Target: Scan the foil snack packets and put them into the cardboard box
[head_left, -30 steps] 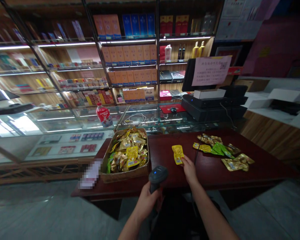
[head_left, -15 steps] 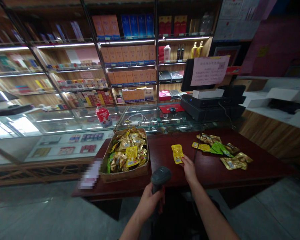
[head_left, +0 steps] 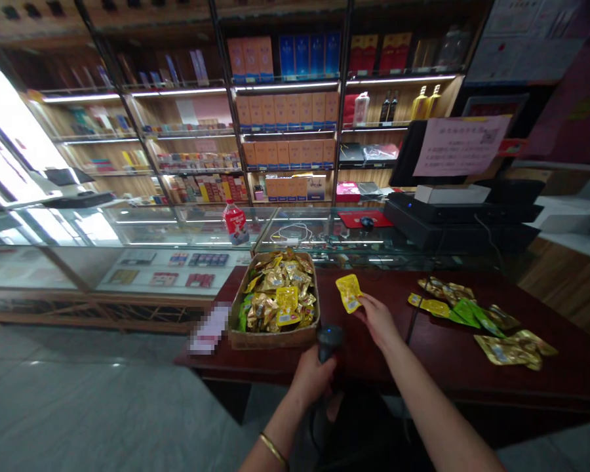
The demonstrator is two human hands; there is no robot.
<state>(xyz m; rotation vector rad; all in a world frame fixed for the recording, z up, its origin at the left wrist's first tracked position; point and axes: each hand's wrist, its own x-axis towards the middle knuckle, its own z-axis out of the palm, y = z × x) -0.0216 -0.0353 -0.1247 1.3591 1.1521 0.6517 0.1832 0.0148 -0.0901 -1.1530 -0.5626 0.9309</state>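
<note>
My left hand (head_left: 313,377) is wrapped round the handle of a dark barcode scanner (head_left: 330,335), its head above the table's front edge. A yellow snack packet (head_left: 348,293) is pinched at its lower right corner by my right hand (head_left: 377,320), just over the table. To the left stands an open cardboard box (head_left: 270,339) heaped with gold, yellow and green snack packets (head_left: 275,288). On the right side of the table lie several loose packets: gold ones (head_left: 514,349), a yellow one (head_left: 430,306) and green ones (head_left: 472,314).
The dark red table (head_left: 364,357) backs onto a glass display counter (head_left: 319,252). A monitor (head_left: 408,154) with a paper sheet stands behind on the right, and a mouse (head_left: 367,223) lies on a red mat. A red-labelled jug (head_left: 235,223) stands on the counter.
The view has swung left, so the scene sits further right. My left hand has turned the scanner so its head points more away from me. The yellow packet is now tilted in my right hand.
</note>
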